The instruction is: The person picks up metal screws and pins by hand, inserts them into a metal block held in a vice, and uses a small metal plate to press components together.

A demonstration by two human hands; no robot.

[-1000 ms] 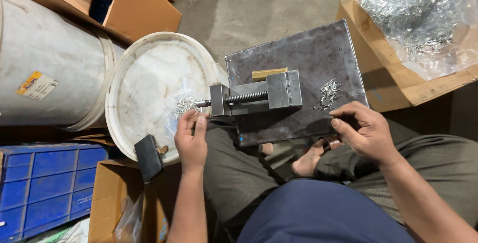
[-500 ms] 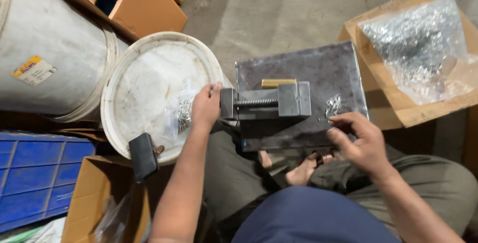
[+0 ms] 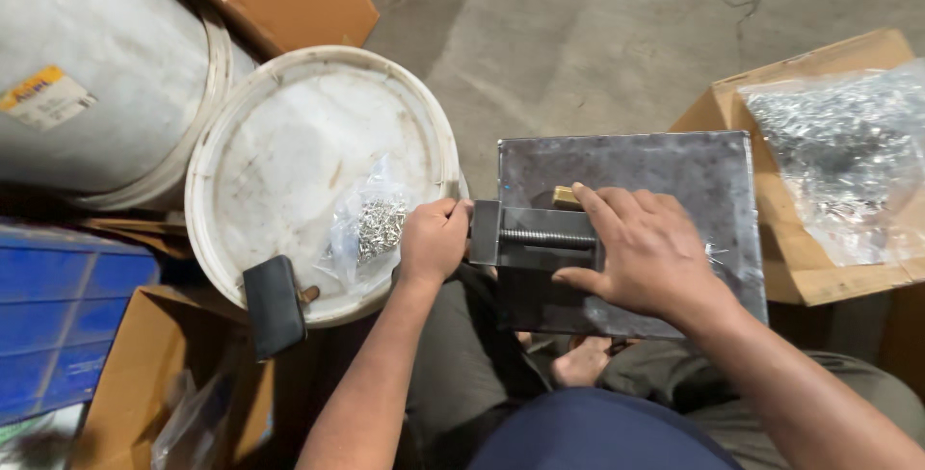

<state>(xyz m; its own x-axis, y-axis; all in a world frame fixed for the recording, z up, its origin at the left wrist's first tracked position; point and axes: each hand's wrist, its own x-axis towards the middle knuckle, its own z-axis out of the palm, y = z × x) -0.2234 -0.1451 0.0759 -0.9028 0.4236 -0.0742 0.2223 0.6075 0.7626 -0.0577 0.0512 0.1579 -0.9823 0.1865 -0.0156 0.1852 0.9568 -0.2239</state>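
Seated on a workshop floor, I work a small steel vise (image 3: 540, 237) that rests on a grey metal plate (image 3: 674, 176) across my lap. My left hand (image 3: 434, 239) is closed around the crank at the vise's near end, while my right hand (image 3: 647, 256) lies flat over the vise body, fingers spread and pressing down, thumb hooked under its edge; a brass-coloured piece (image 3: 566, 197) shows just beyond my right fingertips. I judge this to be the tightening or loosening turn of the screw, with the right hand steadying the tool; which way the crank goes I cannot tell. The next move calls for a firm twist from the left wrist while the right keeps the vise from sliding on the plate. Just left of my left hand, a clear bag of small metal parts (image 3: 371, 229) sits on a white bucket lid (image 3: 289, 143), a dark-headed hammer (image 3: 275, 304) at its near rim.
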